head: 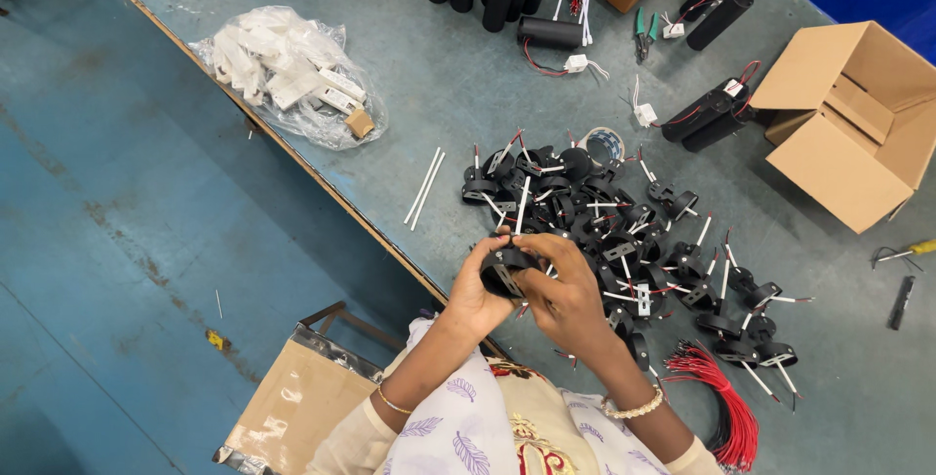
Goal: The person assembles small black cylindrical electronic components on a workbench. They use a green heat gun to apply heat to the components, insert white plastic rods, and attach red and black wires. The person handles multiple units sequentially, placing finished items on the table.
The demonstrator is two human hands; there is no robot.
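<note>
Showing: a black ring part clasped between both hands.
Left hand: closed on the part's left side.
Right hand: fingers curled over its right side, equally near.
Pile of similar parts: lying just beyond the right hand.
Red wire bundle: beside the right wrist.

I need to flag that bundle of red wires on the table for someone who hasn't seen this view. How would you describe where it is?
Start at the grey-green table and find the big heap of black ring parts in front of the person. Follow the heap to its near right end, beside the person's right forearm. There lies the bundle of red wires, a long, curved bunch, the only mass of bare red wires not attached to a black part.
</note>
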